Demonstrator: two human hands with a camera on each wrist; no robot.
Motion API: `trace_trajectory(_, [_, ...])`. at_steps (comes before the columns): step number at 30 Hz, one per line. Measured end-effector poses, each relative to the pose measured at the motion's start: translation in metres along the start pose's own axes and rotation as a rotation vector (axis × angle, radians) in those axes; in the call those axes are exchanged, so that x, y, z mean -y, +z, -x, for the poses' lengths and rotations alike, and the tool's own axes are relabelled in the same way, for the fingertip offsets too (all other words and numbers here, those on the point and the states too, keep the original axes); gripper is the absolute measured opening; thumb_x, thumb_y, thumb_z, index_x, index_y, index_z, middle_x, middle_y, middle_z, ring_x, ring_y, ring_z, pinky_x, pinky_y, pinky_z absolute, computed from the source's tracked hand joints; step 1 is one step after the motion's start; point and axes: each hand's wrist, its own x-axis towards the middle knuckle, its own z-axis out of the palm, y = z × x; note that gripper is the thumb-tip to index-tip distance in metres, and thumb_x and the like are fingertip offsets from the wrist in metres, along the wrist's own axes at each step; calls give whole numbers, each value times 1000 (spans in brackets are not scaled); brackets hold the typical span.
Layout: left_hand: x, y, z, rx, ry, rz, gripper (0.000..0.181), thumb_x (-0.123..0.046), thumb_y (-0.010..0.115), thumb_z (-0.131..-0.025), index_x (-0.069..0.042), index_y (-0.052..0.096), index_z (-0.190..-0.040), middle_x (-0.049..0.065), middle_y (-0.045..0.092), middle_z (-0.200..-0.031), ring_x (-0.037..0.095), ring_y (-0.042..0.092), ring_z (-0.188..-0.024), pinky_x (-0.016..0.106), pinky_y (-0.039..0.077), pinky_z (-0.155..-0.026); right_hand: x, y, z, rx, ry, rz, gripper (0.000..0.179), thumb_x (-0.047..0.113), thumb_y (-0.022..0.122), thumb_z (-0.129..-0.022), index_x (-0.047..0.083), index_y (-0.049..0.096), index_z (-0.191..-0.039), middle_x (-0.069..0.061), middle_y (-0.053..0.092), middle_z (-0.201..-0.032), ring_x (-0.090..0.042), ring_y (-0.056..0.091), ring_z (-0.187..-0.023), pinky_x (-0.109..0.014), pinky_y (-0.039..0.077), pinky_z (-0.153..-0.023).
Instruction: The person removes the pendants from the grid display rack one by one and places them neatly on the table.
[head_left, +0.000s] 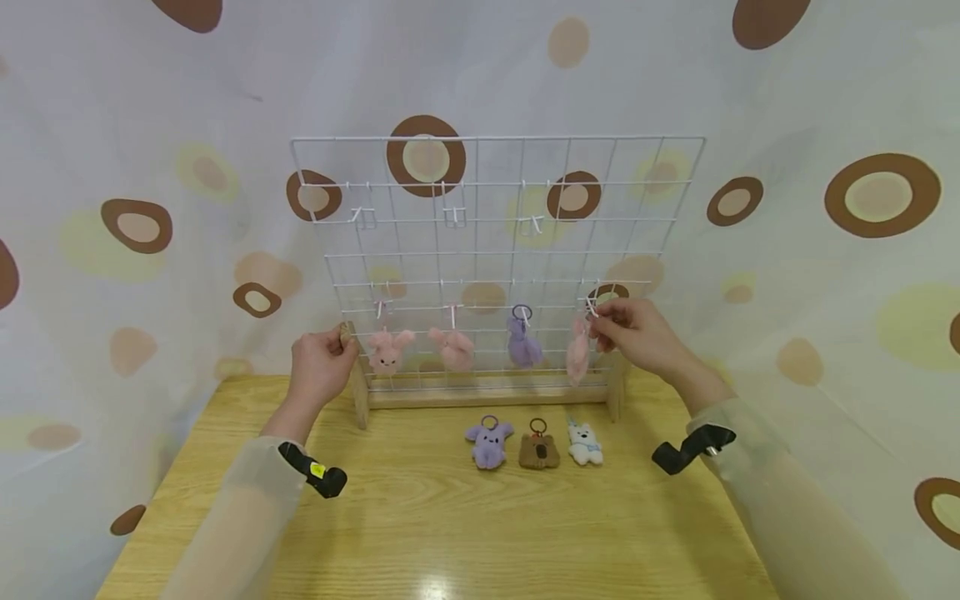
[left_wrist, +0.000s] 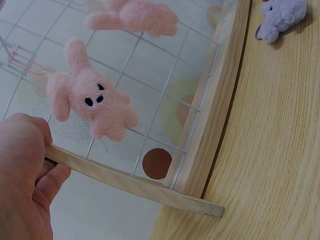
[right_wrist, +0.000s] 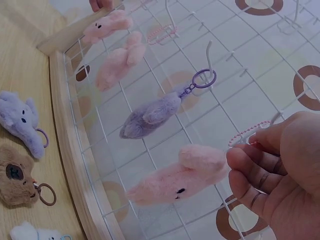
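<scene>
My left hand point(head_left: 321, 364) grips the upright wooden side post point(left_wrist: 125, 182) of a white wire grid rack point(head_left: 495, 250). At the rack's right side, my right hand point(head_left: 641, 335) pinches the pink bead chain point(right_wrist: 248, 134) of a pink plush keychain point(right_wrist: 177, 176), by a white hook point(head_left: 591, 307). Whether the chain sits over the hook is hard to tell. On the same row, a purple plush keychain point(right_wrist: 152, 115) hangs by its ring. Farther left hang two more pink plush keychains, a sideways one point(head_left: 453, 350) and one facing forward point(left_wrist: 97, 102).
On the wooden table point(head_left: 420, 517) in front of the rack lie a purple plush keychain point(head_left: 490, 446), a brown bear keychain point(head_left: 539, 452) and a white bear keychain point(head_left: 585, 444). Upper hooks point(head_left: 454, 217) carry no plush. A patterned cloth point(head_left: 810, 275) surrounds the table.
</scene>
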Motion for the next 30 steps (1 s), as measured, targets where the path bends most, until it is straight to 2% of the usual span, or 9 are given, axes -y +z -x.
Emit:
trace_trajectory(7, [-1,1,1,0,5,-1,26,-9,62,-104,10,76,-114,18,76,-81,13,53,-53,23,40,-47,3,-3,5,6,-2,-8,21,3,54,-110,-13,67,-115,-29,68,-98,-19,67,-74,-28,59,-70])
trace_trajectory(10, [-1,1,1,-3,7,-3,26,-9,62,-104,10,76,-114,19,75,-81,14,51,-51,23,38,-46,6,-3,7,6,-11,-5,22,5,55,-110,-13,67,-115,-27,70,-97,-19,66,-75,-28,59,-70])
trace_trajectory(14, [-1,0,1,-10,0,1,28,-8,63,-103,11,74,-120,20,77,-89,11,56,-56,22,41,-48,11,-4,10,11,-24,19,22,6,55,-111,-12,67,-113,-24,71,-96,-20,67,-75,-29,58,-71])
trace_trajectory(21, [-2,0,1,-17,-7,-8,26,-7,63,-103,10,76,-117,19,77,-88,12,56,-56,22,42,-48,19,-4,17,31,-34,48,22,8,56,-111,-11,68,-113,-22,72,-96,-25,67,-76,-29,57,-70])
trace_trajectory(25, [-2,0,2,-7,-13,-6,26,-8,63,-103,9,76,-117,20,77,-89,12,56,-56,22,42,-48,24,-2,21,44,-61,51,20,8,57,-110,-8,69,-110,-20,71,-93,-23,66,-75,-28,57,-69])
trace_trajectory(30, [-1,1,1,-2,-15,-7,29,-7,62,-104,10,73,-123,21,77,-92,12,57,-56,23,42,-48,31,1,28,53,-73,18,17,5,60,-108,-9,69,-105,-19,71,-89,-28,66,-73,-28,56,-67])
